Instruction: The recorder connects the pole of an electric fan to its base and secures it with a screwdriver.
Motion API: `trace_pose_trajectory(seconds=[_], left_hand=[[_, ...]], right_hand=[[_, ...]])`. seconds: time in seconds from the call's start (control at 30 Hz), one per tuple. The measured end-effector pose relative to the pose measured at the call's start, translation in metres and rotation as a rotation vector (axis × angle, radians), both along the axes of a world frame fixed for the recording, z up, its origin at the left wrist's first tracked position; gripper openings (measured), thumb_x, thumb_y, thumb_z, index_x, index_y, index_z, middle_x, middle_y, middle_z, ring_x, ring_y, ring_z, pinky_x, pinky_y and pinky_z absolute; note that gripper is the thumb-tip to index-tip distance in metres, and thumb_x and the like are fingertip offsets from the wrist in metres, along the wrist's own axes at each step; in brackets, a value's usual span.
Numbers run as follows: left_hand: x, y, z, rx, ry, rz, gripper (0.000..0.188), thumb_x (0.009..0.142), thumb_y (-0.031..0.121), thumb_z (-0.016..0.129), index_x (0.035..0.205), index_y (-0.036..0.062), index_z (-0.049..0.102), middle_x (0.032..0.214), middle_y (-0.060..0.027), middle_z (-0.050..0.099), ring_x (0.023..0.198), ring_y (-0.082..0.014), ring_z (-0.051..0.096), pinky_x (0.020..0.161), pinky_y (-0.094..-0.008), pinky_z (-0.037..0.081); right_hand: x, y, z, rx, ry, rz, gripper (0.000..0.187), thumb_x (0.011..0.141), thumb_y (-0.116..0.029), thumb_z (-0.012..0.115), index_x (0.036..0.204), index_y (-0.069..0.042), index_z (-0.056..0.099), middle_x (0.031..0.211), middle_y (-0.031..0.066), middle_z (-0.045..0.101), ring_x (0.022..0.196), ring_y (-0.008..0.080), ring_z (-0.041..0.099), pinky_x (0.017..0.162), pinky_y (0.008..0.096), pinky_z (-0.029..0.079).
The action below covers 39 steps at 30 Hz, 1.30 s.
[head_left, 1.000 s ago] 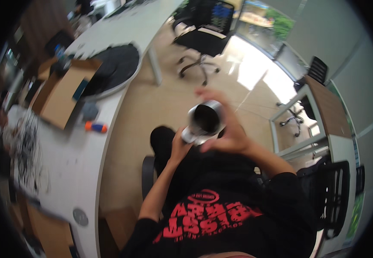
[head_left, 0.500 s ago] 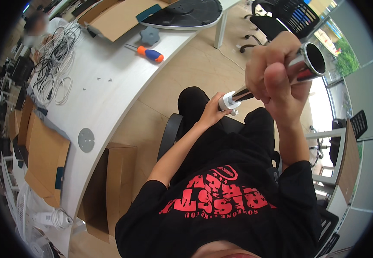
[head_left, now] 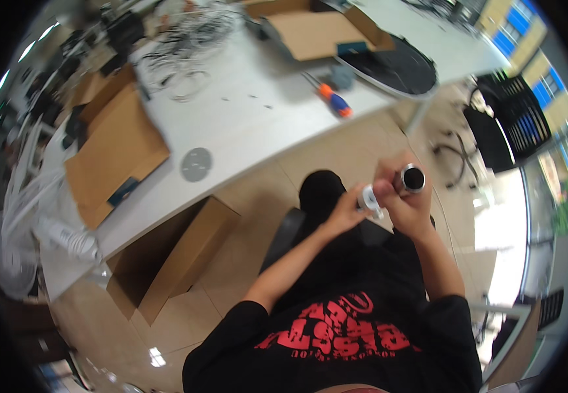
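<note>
My right hand (head_left: 407, 208) is wrapped round a shiny metal tube (head_left: 414, 178), whose round hollow end points up toward me. Over my lap, my left hand (head_left: 344, 213) grips a white collar-like fitting (head_left: 367, 198) at the lower part of the tube. A small white knob sticks out from the fitting's side. My fists are close together, and most of the tube between them is hidden by the right fingers. Slight blur softens both hands.
A white table (head_left: 231, 141) at the left bears an orange-and-blue screwdriver (head_left: 335, 99), a grey star-shaped knob (head_left: 341, 77), small screws, tangled cables (head_left: 192, 39), cardboard boxes (head_left: 117, 150) and a black round base (head_left: 395, 69). Below stands an open carton (head_left: 189, 259); a chair (head_left: 503, 124) is far right.
The whole view has swung, so the table now shows lower and farther right. My right hand has come down with the tube end, away from my head and nearer the left hand.
</note>
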<state>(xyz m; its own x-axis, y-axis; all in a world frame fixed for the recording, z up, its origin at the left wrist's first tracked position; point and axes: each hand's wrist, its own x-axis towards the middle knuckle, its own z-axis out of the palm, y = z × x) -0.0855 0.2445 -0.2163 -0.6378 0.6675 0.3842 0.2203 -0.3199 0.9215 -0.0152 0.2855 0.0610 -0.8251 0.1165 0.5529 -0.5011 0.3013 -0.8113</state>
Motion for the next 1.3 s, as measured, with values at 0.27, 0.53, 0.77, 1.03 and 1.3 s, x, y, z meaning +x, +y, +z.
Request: trace_pose_trajectory(seconds=[0.27,0.53,0.77,1.03,1.3], left_hand=[[0.002,-0.058,0.006,-0.064,0.060,0.254,0.064,0.078,0.009,0.085,0.132,0.0063,0.051,0.113,-0.0188,0.065,0.106,-0.0343,0.066,0.088,-0.0408,0.053],[0.020,-0.109,0.020,-0.079,0.024,0.387,0.067,0.077,0.013,0.086,0.133,0.0062,0.051,0.115,-0.0170,0.062,0.108,-0.0309,0.063,0.089,-0.0409,0.051],[0.036,-0.141,0.032,-0.082,-0.056,0.512,0.058,0.076,0.006,0.080,0.126,0.0057,0.050,0.107,-0.0136,0.063,0.095,-0.0268,0.066,0.082,-0.0399,0.052],[0.037,-0.146,0.026,-0.060,-0.077,0.479,0.058,0.076,0.004,0.084,0.124,0.0060,0.051,0.111,-0.0141,0.062,0.106,-0.0304,0.064,0.088,-0.0409,0.052],[0.023,-0.116,0.022,-0.081,0.063,0.420,0.059,0.076,0.001,0.083,0.126,0.0074,0.052,0.113,-0.0144,0.063,0.107,-0.0327,0.066,0.088,-0.0413,0.052]], right_hand=[[-0.018,-0.009,-0.066,0.078,-0.069,0.311,0.035,0.100,-0.037,0.065,0.108,-0.005,0.054,0.091,0.0070,0.056,0.082,0.0175,0.056,0.076,0.0319,0.046],[-0.010,-0.041,-0.066,-0.008,-0.165,0.501,0.029,0.097,-0.007,0.065,0.122,-0.003,0.053,0.100,0.0075,0.057,0.086,0.0143,0.057,0.080,0.0291,0.048],[-0.009,-0.074,-0.033,0.402,-0.017,0.389,0.031,0.081,-0.005,0.076,0.110,-0.002,0.065,0.097,0.0092,0.052,0.084,0.0211,0.058,0.077,0.0321,0.047],[-0.002,-0.071,-0.018,0.517,-0.051,0.408,0.041,0.073,-0.007,0.085,0.110,-0.002,0.068,0.099,0.0106,0.060,0.087,0.0257,0.061,0.078,0.0353,0.049],[0.001,-0.034,-0.009,0.540,-0.183,0.394,0.038,0.077,-0.008,0.082,0.113,-0.004,0.071,0.102,0.0113,0.067,0.095,0.0321,0.065,0.084,0.0407,0.051]])
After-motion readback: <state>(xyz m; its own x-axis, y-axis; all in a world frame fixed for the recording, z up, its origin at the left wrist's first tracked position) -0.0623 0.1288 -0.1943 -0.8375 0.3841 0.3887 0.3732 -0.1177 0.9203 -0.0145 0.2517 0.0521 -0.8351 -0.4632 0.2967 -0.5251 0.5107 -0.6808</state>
